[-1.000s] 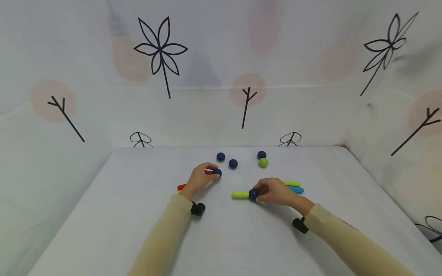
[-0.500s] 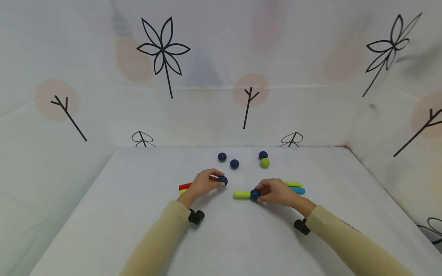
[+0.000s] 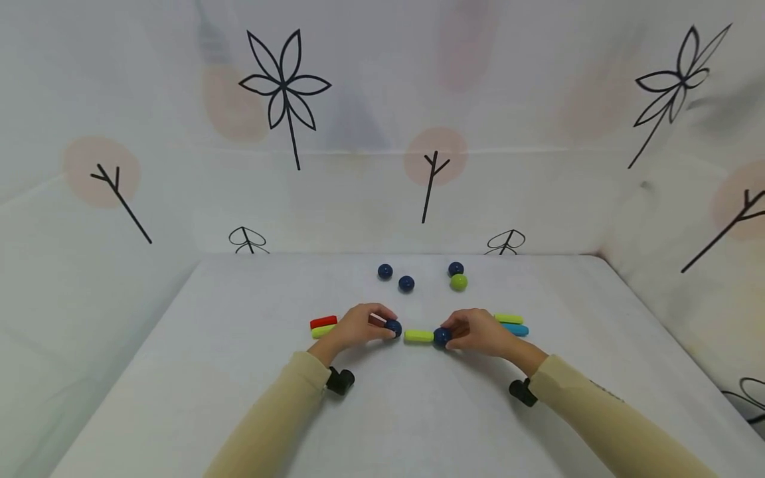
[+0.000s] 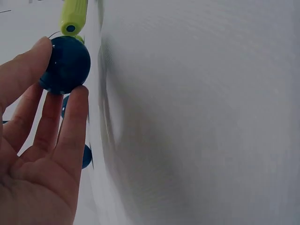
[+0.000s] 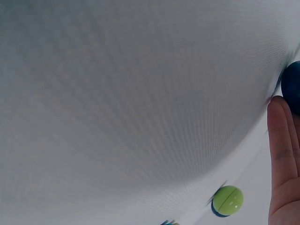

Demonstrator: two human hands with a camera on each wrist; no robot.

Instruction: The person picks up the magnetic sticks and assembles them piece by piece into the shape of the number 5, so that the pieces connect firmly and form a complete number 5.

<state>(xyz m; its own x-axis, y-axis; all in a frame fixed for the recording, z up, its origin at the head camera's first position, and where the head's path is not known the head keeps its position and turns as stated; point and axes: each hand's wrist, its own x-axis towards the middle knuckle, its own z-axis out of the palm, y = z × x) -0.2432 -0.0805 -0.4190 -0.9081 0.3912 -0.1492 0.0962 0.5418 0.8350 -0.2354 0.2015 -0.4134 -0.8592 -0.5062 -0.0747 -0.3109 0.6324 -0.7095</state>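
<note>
In the head view my left hand (image 3: 357, 325) pinches a dark blue ball (image 3: 392, 328) between thumb and fingers. Just right of that ball lies a yellow-green rod (image 3: 418, 336), a small gap apart from it. The left wrist view shows a dark round spot on the near end of the rod (image 4: 72, 18), close to the held ball (image 4: 68, 65). My right hand (image 3: 478, 332) grips another dark blue ball (image 3: 442, 337), which touches the rod's right end. Only part of that ball (image 5: 293, 86) shows in the right wrist view.
Farther back are loose blue balls (image 3: 385, 271) and a green ball (image 3: 459, 282) touching one of them. A red rod (image 3: 323, 322) and a yellow-green rod (image 3: 324, 330) lie by my left wrist. Behind my right hand lie a yellow-green rod (image 3: 509, 318) and a blue rod (image 3: 516, 329).
My left hand has brought its blue ball toward me and to the right, down to the left end of the rod. My right hand has stayed with its ball.
</note>
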